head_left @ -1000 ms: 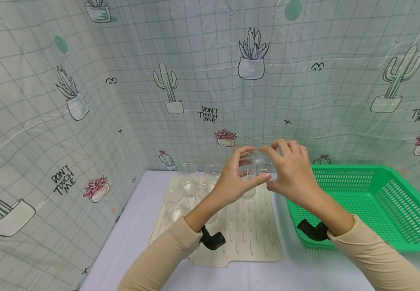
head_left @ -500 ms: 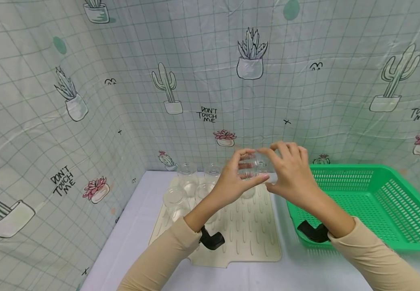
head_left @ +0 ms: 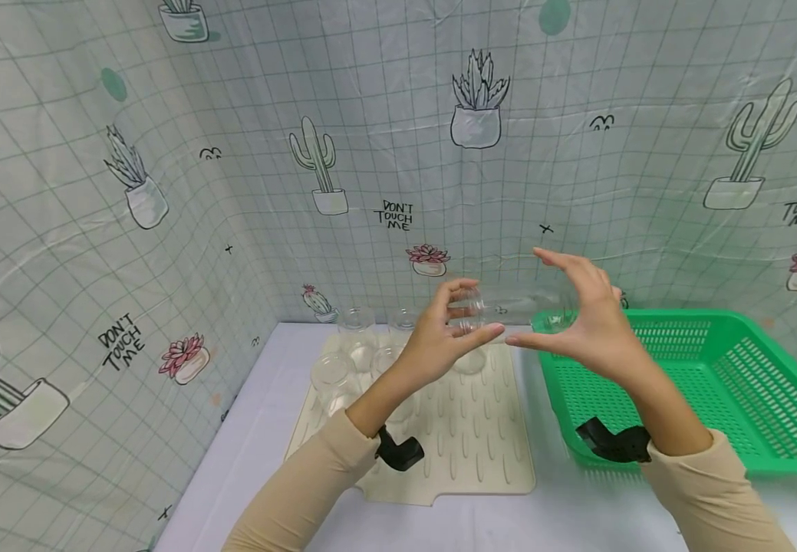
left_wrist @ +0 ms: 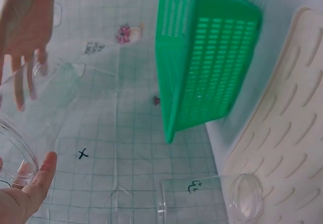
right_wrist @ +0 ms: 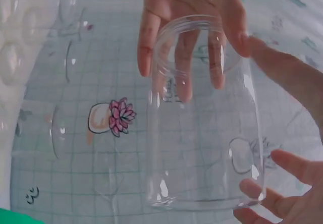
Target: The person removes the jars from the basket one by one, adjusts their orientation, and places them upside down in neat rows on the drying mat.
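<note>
A clear glass jar (head_left: 518,305) lies sideways in the air above the back of the mat. My left hand (head_left: 433,337) grips it round its ringed mouth, thumb below and fingers above. My right hand (head_left: 598,326) is spread wide about the base end of the jar, thumb and forefinger far apart. In the right wrist view the jar's wall (right_wrist: 202,128) is see-through, with left fingers behind its mouth and right fingertips (right_wrist: 252,187) right at its lower edge. Another upright clear jar (left_wrist: 194,199) stands on the mat beyond, partly hidden by my left hand in the head view.
Several more clear jars (head_left: 332,376) stand at the left of a cream ridged drying mat (head_left: 467,452). To the right is a green slotted basket (head_left: 681,316). A cactus-printed curtain (head_left: 398,138) hangs behind and to the left of the white table (head_left: 246,414).
My right hand has moved right along the jar and spread its fingers wider, so more of the jar's body shows. My left hand has hardly moved.
</note>
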The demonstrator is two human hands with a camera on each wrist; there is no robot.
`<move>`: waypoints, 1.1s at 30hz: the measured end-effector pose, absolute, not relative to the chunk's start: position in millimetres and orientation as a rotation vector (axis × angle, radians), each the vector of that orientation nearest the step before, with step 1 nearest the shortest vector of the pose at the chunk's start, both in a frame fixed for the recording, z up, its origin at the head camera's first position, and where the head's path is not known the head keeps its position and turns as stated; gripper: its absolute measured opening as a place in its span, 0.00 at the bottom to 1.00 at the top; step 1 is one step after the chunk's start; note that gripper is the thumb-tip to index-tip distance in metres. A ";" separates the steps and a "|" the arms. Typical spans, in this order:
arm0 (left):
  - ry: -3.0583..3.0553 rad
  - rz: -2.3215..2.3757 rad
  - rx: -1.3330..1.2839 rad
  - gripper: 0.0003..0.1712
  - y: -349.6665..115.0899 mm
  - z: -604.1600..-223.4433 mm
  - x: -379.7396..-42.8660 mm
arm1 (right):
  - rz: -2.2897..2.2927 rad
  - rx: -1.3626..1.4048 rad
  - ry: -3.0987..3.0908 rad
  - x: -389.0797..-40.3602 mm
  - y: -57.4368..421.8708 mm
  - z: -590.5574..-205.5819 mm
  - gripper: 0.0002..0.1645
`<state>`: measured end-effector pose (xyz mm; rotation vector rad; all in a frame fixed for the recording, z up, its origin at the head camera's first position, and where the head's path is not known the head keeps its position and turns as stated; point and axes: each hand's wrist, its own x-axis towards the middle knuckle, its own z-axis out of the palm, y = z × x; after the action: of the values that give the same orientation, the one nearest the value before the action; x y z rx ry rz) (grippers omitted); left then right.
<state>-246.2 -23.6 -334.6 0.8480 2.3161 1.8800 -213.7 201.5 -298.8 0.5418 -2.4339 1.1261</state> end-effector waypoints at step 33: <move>2.277 1.921 0.867 0.37 -24.6 -332.7 -247.4 | 2.978 0.195 -0.864 -211.2 168.8 -368.5 0.46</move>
<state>-247.4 -24.6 -332.7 0.8673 2.2767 1.9207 -211.2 168.8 -368.5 0.1951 -0.8636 2.9783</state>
